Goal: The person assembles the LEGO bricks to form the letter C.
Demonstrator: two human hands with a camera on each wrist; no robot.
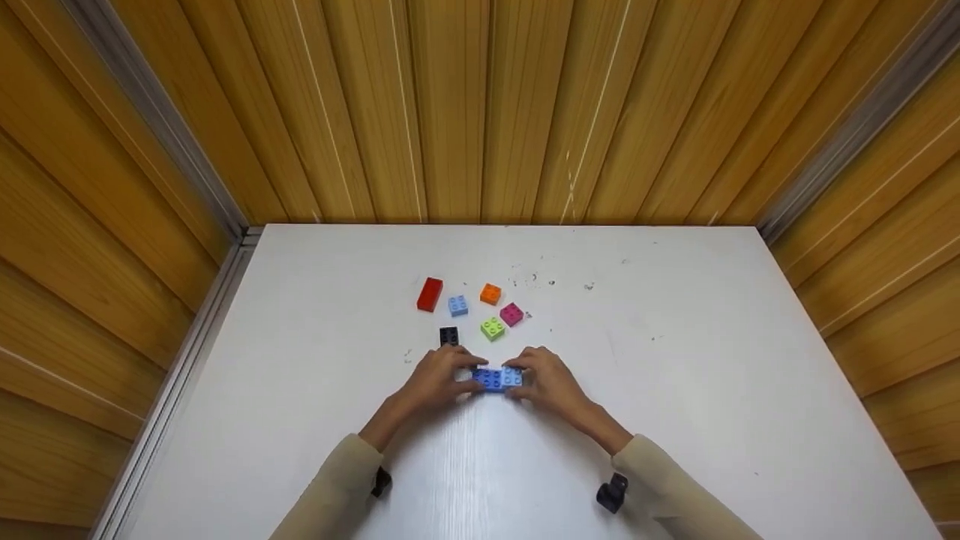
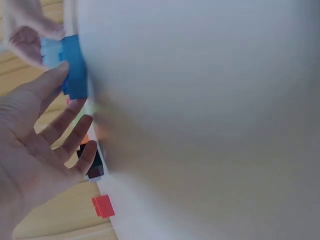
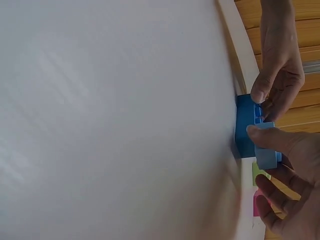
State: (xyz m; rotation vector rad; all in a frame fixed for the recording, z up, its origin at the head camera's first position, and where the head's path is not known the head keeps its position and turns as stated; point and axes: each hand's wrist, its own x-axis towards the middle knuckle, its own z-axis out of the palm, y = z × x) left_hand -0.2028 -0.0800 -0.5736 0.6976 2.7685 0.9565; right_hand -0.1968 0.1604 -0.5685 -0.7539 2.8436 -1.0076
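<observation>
beige sleeves (image 1: 334, 487) (image 1: 679, 487); hands (image 1: 440, 375) (image 1: 550, 381) pinch a light-blue brick (image 3: 266, 151) atop a blue brick (image 3: 245, 117).

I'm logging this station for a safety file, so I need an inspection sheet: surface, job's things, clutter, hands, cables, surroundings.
Surface: white table, with small dark marks toward the far side.
Job's things: blue block with a pale blue block on its right end.
Clutter: loose red block, light blue block, orange block, pink block, green block, and black block, partly hidden in the head view.
Hands: left hand pinches the blue block; right hand pinches the pale blue block.
Cables: nothing seen.
Surroundings: wood-look panels, grey metal rails.
</observation>
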